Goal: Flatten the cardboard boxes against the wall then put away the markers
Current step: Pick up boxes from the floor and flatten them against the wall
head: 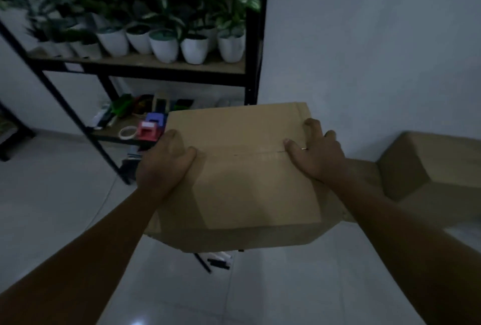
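No readable txt, labels, brand names or nos. anywhere — pic was dim & blurred. The plain brown cardboard box (242, 181) showed blank faces, no print. The red and blue plastic blocks (151, 127) on the black metal shelf rack (250, 38) had pale patches — too blurred to read.

Black metal shelving rack (253, 38) against pale wall (364, 38); upper wooden shelf (182, 64) holds a row of white plastic pots with green leafy plants (164, 45); lower shelf carries a beige roll of tape (127, 132), a red block-shaped dispenser (147, 131) just beside a blue one (155, 118); glossy white tiled floor (65, 181) underneath.
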